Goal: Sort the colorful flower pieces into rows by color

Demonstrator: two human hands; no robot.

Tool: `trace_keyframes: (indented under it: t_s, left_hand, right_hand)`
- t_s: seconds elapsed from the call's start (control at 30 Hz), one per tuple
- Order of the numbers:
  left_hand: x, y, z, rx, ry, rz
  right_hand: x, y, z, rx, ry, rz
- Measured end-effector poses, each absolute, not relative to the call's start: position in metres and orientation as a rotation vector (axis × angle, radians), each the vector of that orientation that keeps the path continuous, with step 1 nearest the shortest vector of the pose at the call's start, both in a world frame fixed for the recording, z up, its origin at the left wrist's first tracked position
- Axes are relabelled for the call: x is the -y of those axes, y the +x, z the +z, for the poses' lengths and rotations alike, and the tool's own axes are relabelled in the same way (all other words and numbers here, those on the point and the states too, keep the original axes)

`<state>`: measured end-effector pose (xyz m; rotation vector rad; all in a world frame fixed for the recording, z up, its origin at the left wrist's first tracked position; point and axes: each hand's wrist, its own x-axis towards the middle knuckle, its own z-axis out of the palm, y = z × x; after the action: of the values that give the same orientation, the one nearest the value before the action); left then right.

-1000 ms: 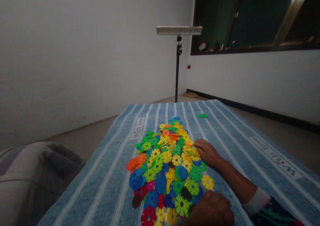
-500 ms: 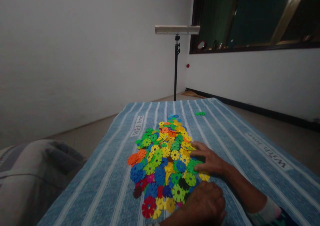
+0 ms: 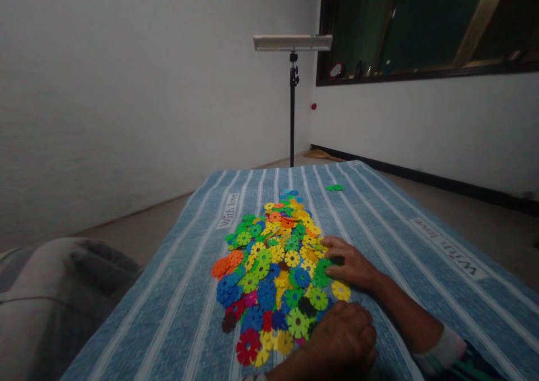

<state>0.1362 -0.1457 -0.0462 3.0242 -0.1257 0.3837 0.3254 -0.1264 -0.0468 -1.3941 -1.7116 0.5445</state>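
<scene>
2 Hands at the Right Flank of a Bright Disc Pile

At far left I see a grey draped fabric [image 3: 54, 308], beside the blue striped cloth [image 3: 177, 308]. A "With love" label [image 3: 228, 210] lies near the cloth's left edge. Next comes the heap of notched discs [image 3: 278, 253], running lengthwise down the middle of the cloth: orange at its left edge, blue and red nearer, yellow and green through the centre. Behind it stands a lamp on a black pole [image 3: 292, 111]. 2 green discs [image 3: 335, 187] lie apart at the far end.

The left hand [image 3: 343, 336] is curled at the heap's near right edge; its fingers are hidden, so I can't tell whether they hold anything. Just beyond, the right hand [image 3: 351, 263] has thumb and bent fingers parted, fingertips at the heap's edge, gripping nothing I can see. 1 yellow disc [image 3: 341, 290] sits between the hands. Farther right is another label [image 3: 450, 250], then a dark window [image 3: 429, 22].
</scene>
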Motion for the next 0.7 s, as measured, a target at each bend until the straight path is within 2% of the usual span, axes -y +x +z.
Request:
trace_keyframes:
  t_s: [0.17,0.33,0.47,0.6,0.7]
  left_hand:
    - [0.144,0.138,-0.055,0.13,3.022,0.412]
    - [0.134,0.145,-0.076,0.208,3.057,0.591]
    - [0.128,0.153,-0.1,0.28,2.993,0.885]
    - [0.127,0.162,-0.12,0.109,2.812,1.17]
    - [0.127,0.159,-0.11,0.032,2.809,1.011]
  right_hand:
    - [0.125,0.323,-0.045,1.473,-1.35,0.608]
    - [0.122,0.329,-0.04,1.363,-1.348,0.574]
    - [0.115,0.352,-0.043,1.222,-1.449,0.473]
    - [0.099,0.389,-0.049,1.096,-1.531,0.368]
    - [0.081,0.42,-0.052,1.054,-1.579,0.302]
